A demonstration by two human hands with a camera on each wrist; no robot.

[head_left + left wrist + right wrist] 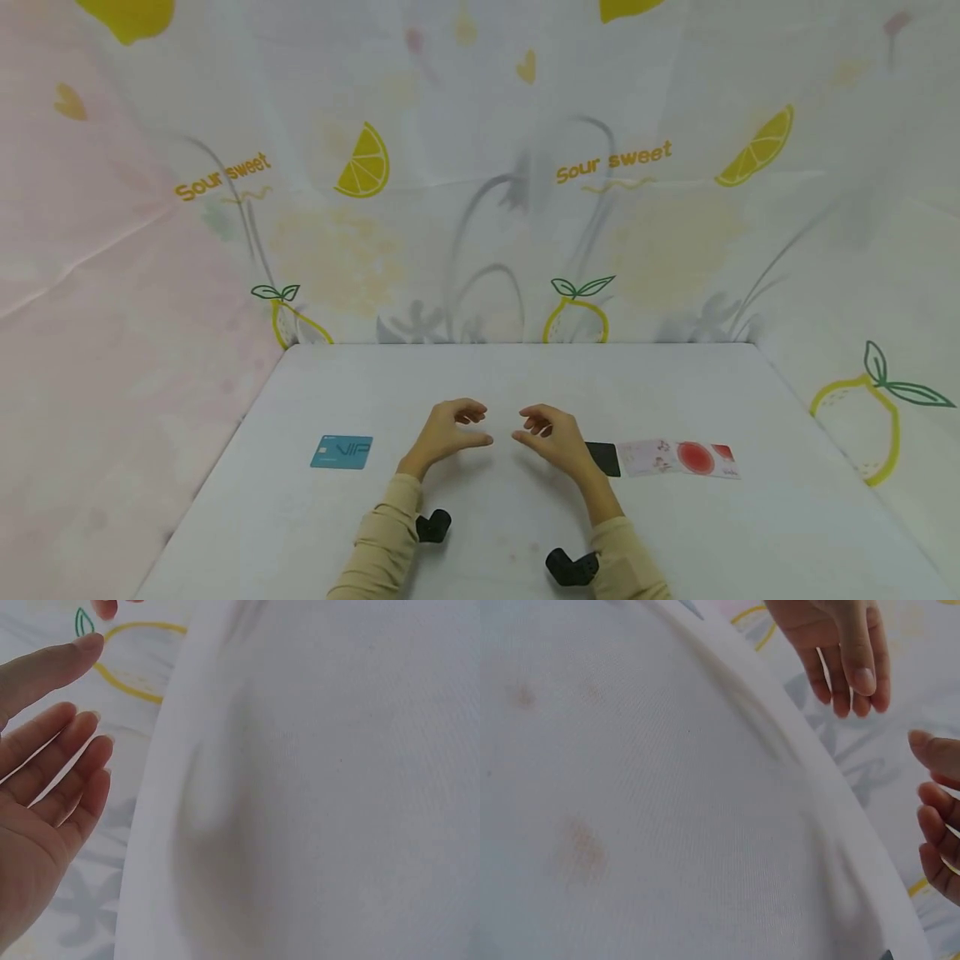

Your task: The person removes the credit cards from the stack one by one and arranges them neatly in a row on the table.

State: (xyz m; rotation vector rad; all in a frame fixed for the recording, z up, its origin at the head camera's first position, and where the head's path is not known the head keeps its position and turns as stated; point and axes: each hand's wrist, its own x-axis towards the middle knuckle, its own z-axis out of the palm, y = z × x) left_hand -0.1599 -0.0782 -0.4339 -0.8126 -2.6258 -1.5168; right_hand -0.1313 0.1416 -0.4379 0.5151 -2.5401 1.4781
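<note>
Both hands hover over the middle of the white table, facing each other across a small gap. Fingers of the left hand (450,429) curve loosely above its thumb, and nothing is held there. The right hand (553,437) mirrors it, also empty, with thumb and fingers apart. To the left of the left hand lies a blue card (342,452) with "VIP" on it. Beside the right wrist is a black card (607,460), partly hidden by that wrist. A pale pink patterned card (645,458) and a card with a red circle (697,458) continue the row rightward.
The white table (480,375) ends at a printed cloth backdrop (465,250) with lemons and "Sour sweet" lettering. Black devices, one at the left forearm (433,526) and one at the right forearm (572,568), stick out inward. Faint brownish stains (580,851) mark the tabletop.
</note>
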